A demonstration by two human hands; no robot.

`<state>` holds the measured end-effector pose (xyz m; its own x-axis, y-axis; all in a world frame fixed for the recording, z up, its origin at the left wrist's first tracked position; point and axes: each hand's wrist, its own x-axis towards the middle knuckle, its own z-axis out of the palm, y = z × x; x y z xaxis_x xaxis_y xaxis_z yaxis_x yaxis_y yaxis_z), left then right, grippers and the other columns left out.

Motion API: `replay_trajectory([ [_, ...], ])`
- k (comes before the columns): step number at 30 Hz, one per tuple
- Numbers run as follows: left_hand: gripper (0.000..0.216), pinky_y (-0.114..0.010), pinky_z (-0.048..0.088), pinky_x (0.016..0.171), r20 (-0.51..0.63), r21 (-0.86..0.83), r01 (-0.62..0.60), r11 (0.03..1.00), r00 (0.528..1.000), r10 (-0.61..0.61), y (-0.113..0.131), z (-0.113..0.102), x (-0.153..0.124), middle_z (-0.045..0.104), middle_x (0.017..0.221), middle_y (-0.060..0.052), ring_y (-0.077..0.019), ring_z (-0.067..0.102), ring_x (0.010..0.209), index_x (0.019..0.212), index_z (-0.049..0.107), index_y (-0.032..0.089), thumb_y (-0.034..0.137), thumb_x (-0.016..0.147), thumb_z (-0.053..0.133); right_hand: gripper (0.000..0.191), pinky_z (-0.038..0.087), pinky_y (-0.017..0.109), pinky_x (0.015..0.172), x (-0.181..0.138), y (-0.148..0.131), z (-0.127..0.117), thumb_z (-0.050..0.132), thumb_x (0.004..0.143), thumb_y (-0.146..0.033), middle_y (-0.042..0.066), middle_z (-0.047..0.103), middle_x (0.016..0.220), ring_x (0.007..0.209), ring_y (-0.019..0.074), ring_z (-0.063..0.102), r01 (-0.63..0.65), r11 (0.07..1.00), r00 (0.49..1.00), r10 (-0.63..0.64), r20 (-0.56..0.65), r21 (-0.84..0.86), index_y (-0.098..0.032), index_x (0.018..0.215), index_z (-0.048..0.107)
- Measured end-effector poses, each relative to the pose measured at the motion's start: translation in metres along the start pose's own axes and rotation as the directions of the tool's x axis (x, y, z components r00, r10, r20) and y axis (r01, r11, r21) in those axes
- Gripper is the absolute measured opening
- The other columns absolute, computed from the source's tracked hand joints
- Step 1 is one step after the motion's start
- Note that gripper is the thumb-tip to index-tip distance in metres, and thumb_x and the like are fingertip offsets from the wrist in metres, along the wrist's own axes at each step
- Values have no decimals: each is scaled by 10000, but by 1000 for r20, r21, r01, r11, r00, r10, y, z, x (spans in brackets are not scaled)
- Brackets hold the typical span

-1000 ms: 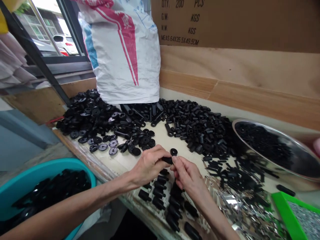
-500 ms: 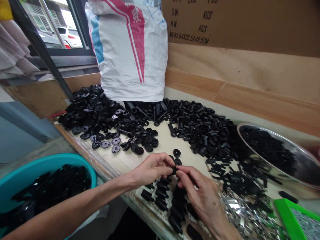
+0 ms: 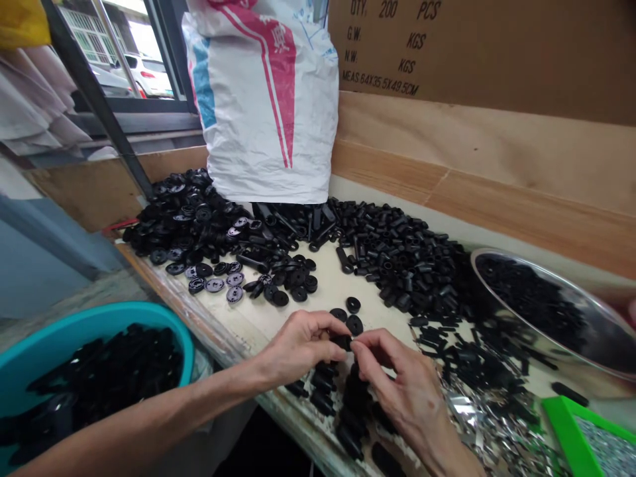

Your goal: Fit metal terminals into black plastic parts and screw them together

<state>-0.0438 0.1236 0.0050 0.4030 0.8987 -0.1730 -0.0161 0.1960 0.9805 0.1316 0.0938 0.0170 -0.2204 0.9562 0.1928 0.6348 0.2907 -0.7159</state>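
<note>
Left of the small black piece (image 3: 342, 342), a teal tub (image 3: 99, 318) holds black parts (image 3: 104, 377). The left hand (image 3: 301, 344) curls closed around the piece, and the right hand (image 3: 402, 391) pinches it with finger and thumb, slow and firm. Right of the piece sits a steel bowl (image 3: 546, 281) of black tubes (image 3: 531, 298).

Colour reference: black predominating, with red, blue, teal and green accents

The bushing (image 3: 342, 342) is showing matte black; the woven sack (image 3: 263, 112) is displaying red stripes and a blue band on white; the discs (image 3: 214, 285) are showing grey patterned faces; the basin (image 3: 124, 310) is showing a teal rim; the tray (image 3: 561, 424) is showing a bright green frame; the foil scraps (image 3: 487, 424) are glinting silver.
</note>
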Motion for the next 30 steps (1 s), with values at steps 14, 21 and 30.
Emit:
replay_trajectory([
  [14,232,-205,395,641,-24,451,-302,840,937,350,-12,6,-4,584,787,3,-105,499,676,875,697,187,45,706,624,293,346,213,464,-4,12,21,363,952,-360,-40,476,528,475,121,473,-56,998,998,56,9,33,-214,726,479],
  [21,232,-207,375,569,39,268,-144,952,990,139,-12,-1,5,499,808,-3,-87,457,636,926,705,150,182,699,664,257,367,218,505,-2,16,16,374,957,-336,-32,513,580,520,125,506,-41,999,999,40,36,24,-213,773,505],
  [30,308,-213,391,503,161,-55,105,993,982,-95,-5,2,4,544,607,14,-98,477,543,943,650,92,241,674,666,173,399,215,607,-11,21,12,415,948,-237,-13,556,726,630,120,536,137,991,990,-136,-20,4,-216,830,540],
])
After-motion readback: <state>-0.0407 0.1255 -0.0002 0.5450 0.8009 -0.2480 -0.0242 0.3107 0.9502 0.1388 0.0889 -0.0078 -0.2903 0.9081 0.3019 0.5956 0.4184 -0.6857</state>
